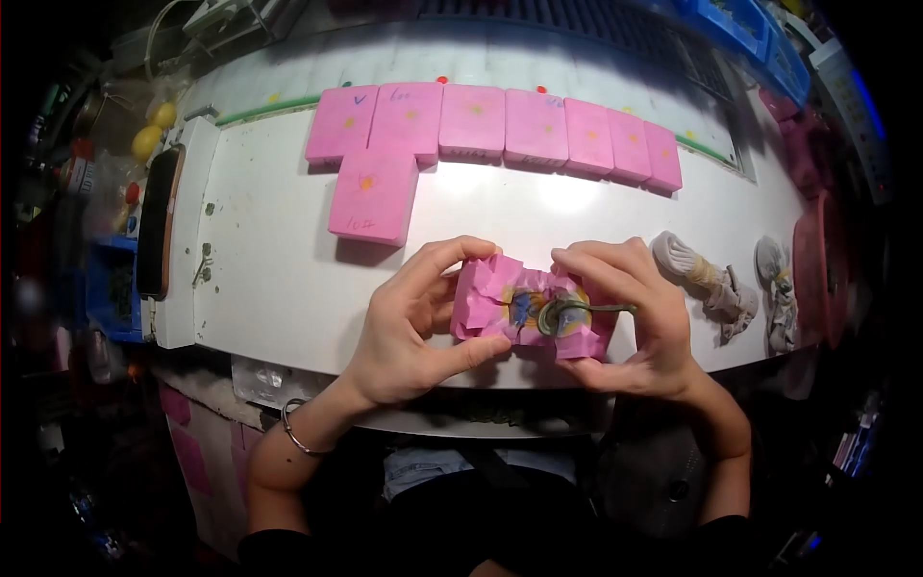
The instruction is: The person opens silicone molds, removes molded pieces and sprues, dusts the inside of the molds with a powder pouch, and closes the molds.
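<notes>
Close to the table's front edge, both hands hold a pink, block-like piece (488, 293) with creased, uneven flaps. My left hand (409, 322) grips its left end, thumb along the near side and fingers at the far side. At the other end, my right hand (644, 317) has fingers over the top and the thumb below. Blue and yellowish patches (524, 310) show in the middle of the piece. A dark green curled strip (553, 315) lies over its right half and runs towards my right fingers.
Several pink blocks (473, 125) with handwriting stand in a row at the back; another pink block (373, 197) is in front of them. Two white cloth bundles (707, 279) (774, 288) lie at the right. A phone (160, 221) rests at the left edge of the white table (269, 269).
</notes>
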Tool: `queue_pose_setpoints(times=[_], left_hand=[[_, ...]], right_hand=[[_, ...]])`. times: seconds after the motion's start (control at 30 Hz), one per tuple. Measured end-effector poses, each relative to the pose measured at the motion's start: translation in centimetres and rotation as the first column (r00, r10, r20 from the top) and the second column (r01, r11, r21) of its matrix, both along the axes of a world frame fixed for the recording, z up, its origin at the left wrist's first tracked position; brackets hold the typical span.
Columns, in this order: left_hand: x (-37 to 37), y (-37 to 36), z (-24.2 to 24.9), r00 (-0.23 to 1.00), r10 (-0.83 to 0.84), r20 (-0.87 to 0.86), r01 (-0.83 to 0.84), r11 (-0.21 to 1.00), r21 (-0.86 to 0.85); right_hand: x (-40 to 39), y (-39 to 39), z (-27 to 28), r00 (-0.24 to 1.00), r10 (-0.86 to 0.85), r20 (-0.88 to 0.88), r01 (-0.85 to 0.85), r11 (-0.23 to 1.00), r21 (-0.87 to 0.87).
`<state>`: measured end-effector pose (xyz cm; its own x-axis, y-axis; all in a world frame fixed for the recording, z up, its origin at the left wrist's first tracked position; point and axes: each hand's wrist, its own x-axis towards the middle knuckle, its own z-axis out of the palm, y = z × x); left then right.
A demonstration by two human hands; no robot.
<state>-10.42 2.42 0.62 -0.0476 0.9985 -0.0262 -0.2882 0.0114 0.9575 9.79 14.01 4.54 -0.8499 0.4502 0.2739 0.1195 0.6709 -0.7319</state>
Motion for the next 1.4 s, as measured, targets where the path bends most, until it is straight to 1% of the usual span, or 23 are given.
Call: queue_pose_setpoints(times=[0.03, 0.1, 0.17, 0.2, 0.27, 0.3, 0.37, 0.43, 0.47, 0.5, 0.53, 0.57, 0.63, 0.7, 0.83, 0.93, 1.0, 1.13, 1.23, 1.27, 1.3, 1.33, 1.4], left_hand=[[0.2, 0.1, -0.3, 0.996, 0.023, -0.083, -0.016, 0.996, 0.091], [0.7, 0.6, 0.1, 0.984, 0.048, -0.173, -0.014, 0.981, 0.192], [1.1, 1.4, 1.3, 0.743, 0.201, -0.638, 0.05, 0.935, 0.352], [1.2, 2.0, 2.0, 0.623, 0.295, -0.724, 0.055, 0.907, 0.417], [1.4, 2.3, 3.7, 0.581, 0.365, -0.728, 0.055, 0.874, 0.482], [1.5, 2.4, 4.8, 0.542, 0.423, -0.726, 0.061, 0.842, 0.536], [2.3, 1.1, 6.8, 0.702, 0.247, -0.668, 0.093, 0.898, 0.43], [2.8, 0.3, 7.1, 0.778, 0.136, -0.614, 0.126, 0.923, 0.364], [3.1, 0.0, 6.8, 0.775, 0.136, -0.617, 0.128, 0.923, 0.364], [3.3, -0.2, 5.9, 0.866, 0.079, -0.494, 0.088, 0.948, 0.305], [3.6, -0.4, 5.3, 0.935, 0.03, -0.353, 0.058, 0.97, 0.236], [4.0, -0.8, 5.0, 0.935, 0.026, -0.354, 0.06, 0.971, 0.229], [4.9, -1.3, 4.4, 0.995, 0.007, -0.099, -0.003, 0.999, 0.041], [5.4, -1.4, 3.1, 0.991, 0.032, -0.13, -0.028, 0.999, 0.034], [5.9, -1.9, 2.4, 0.981, 0.057, -0.184, -0.049, 0.998, 0.044], [5.9, -2.1, 2.7, 0.99, 0.026, -0.137, -0.022, 0.999, 0.028], [5.7, -2.1, 2.9, 0.996, 0.008, -0.09, -0.014, 0.998, -0.062], [4.7, -2.4, 2.0, 0.999, 0.046, 0.006, -0.046, 0.996, -0.071], [3.7, -2.4, 1.8, 0.997, 0.075, 0.021, -0.072, 0.989, -0.129], [4.0, -2.3, 1.8, 0.996, 0.08, -0.048, -0.084, 0.993, -0.087], [4.3, -2.2, 1.7, 0.99, 0.086, -0.116, -0.092, 0.995, -0.044], [4.7, -2.1, 1.6, 0.987, 0.072, -0.141, -0.079, 0.996, -0.043], [5.3, -1.9, 1.2, 0.981, 0.088, -0.175, -0.086, 0.996, 0.019]], right_hand=[[-0.1, 0.1, -0.1, 1.0, -0.002, 0.0, 0.002, 1.0, 0.001], [-0.8, 0.2, -0.3, 0.974, 0.03, -0.223, -0.098, 0.949, -0.3], [-1.4, 0.1, 0.4, 0.948, -0.015, -0.319, -0.106, 0.928, -0.358], [-1.3, 0.3, 1.0, 0.947, -0.025, -0.322, -0.044, 0.978, -0.204], [-0.8, 0.3, 2.7, 0.957, -0.069, -0.281, 0.085, 0.995, 0.046], [-0.3, 0.1, 3.1, 0.956, -0.073, -0.286, 0.092, 0.994, 0.055], [0.9, -0.8, 3.3, 0.983, -0.129, -0.13, 0.127, 0.992, -0.028], [1.6, -1.6, 3.6, 0.99, -0.079, -0.121, 0.074, 0.996, -0.041], [2.0, -1.8, 3.6, 0.993, -0.068, -0.095, 0.06, 0.995, -0.083], [2.3, -2.1, 3.6, 0.996, -0.057, -0.069, 0.048, 0.991, -0.127], [2.6, -2.3, 3.2, 0.994, -0.08, -0.074, 0.052, 0.944, -0.325], [2.9, -2.5, 2.8, 0.992, -0.104, -0.072, 0.053, 0.858, -0.511], [3.2, -2.0, 2.8, 0.996, -0.061, 0.066, 0.089, 0.565, -0.821], [3.4, -1.9, 0.6, 0.994, -0.093, 0.06, 0.098, 0.477, -0.873], [4.0, -2.2, -0.1, 0.988, -0.131, 0.081, 0.135, 0.485, -0.864], [4.2, -2.3, 0.4, 0.986, -0.132, 0.099, 0.15, 0.463, -0.874], [4.2, -2.1, 0.2, 0.985, -0.133, 0.106, 0.15, 0.387, -0.91], [4.4, -1.5, -1.1, 0.976, -0.208, 0.068, 0.143, 0.372, -0.917], [4.6, -0.8, -3.6, 0.932, -0.352, 0.091, 0.23, 0.376, -0.898], [4.4, -0.9, -5.0, 0.9, -0.432, 0.048, 0.335, 0.62, -0.709], [4.0, -1.2, -5.3, 0.869, -0.494, -0.021, 0.435, 0.783, -0.444], [4.2, -1.5, -4.2, 0.863, -0.502, 0.051, 0.501, 0.842, -0.201], [4.1, -2.2, -2.7, 0.893, -0.45, 0.03, 0.449, 0.882, -0.145]])
